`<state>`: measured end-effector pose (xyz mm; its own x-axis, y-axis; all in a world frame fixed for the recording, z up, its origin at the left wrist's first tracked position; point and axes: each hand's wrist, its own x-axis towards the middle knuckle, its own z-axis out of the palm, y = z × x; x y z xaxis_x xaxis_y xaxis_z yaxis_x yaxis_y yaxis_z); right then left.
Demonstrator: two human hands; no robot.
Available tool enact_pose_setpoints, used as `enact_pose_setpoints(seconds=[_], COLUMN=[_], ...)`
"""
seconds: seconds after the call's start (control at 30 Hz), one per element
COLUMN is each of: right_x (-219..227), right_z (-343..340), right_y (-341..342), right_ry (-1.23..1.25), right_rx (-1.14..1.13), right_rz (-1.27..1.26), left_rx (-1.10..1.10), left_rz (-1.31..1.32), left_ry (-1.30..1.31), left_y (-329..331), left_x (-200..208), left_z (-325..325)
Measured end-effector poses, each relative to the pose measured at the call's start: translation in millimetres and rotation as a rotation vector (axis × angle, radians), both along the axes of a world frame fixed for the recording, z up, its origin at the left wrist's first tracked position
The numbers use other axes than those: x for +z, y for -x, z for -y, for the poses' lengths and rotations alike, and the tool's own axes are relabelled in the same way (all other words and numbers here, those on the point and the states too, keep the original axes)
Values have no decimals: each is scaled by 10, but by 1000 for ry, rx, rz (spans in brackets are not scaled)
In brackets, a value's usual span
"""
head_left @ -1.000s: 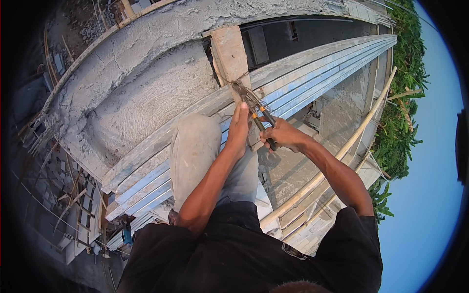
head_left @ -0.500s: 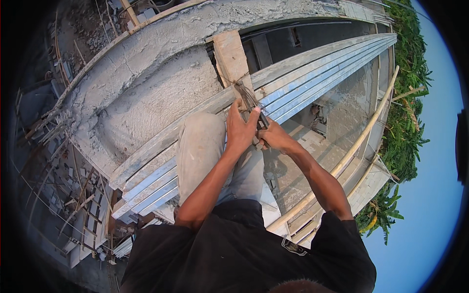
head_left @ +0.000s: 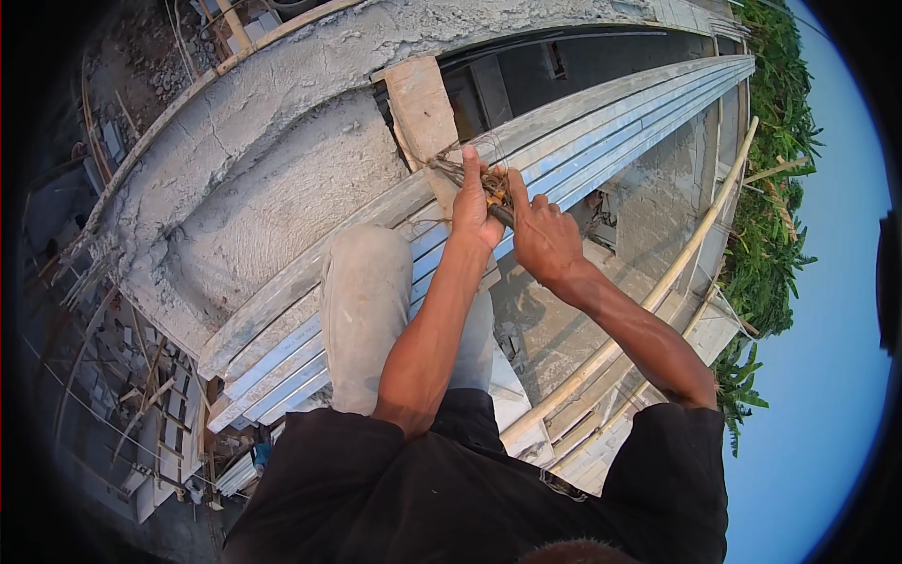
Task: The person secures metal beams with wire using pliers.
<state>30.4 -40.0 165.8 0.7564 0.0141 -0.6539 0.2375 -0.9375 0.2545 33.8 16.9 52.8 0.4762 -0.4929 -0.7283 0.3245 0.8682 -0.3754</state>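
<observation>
In front of my knee, both hands meet over the stack of metal-faced beams (head_left: 601, 132). My left hand (head_left: 477, 218) is closed, thumb pointing up, around a bundle of thin dark wire (head_left: 449, 169) whose loose ends fan out past the fingers. Back uppermost, my right hand (head_left: 547, 240) curls beside it, its index finger reaching to the wire. Between the palms shows a short dark handle (head_left: 502, 215) of a tool with an orange-yellow patch; its working end is hidden. A wooden block (head_left: 421, 108) lies just beyond my left hand.
Rough concrete (head_left: 272, 188) curves along the left and far side. A bamboo pole (head_left: 648, 301) slants along the right, above a lower floor (head_left: 554, 301). Debris and sticks (head_left: 155, 404) lie far below at the left. Green plants (head_left: 775, 188) stand at the right.
My right hand has turned back-up and risen over the tool, its index finger now stretched to the wire. My left hand has turned thumb-up. The view has shifted slightly.
</observation>
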Motion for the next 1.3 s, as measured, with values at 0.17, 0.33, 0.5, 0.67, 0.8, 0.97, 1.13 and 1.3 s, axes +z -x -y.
enact_pose_setpoints(seconds=[0.17,0.33,0.5,0.67,0.8,0.97,1.13,1.3], right_x=[-106,-199,65,265,-57,-215,-291,-54], right_z=[229,120,199,439,403,341,541,134], right_y=[188,188,197,-143,-25,69,-141,-121], right_ry=[-12,51,-201,-691,-706,-961,-407,-51], right_rx=[-36,69,-161,-1271,-1374,-1744,-846,-237], right_rz=[73,100,45,-649,-860,-991,-599,-261], left_rx=[48,-311,-197,163,290,342,-198,-260], left_rz=[155,-107,-96,193,300,250,197,104], left_ry=[280,-92,-149,128,264,304,-241,-140], left_y=[105,-254,-72,83,233,199,181,-22], left_x=[100,-250,-265,-283,-457,-461,-307,-352], left_z=[-419,-230,69,-98,2,-22,-179,-135])
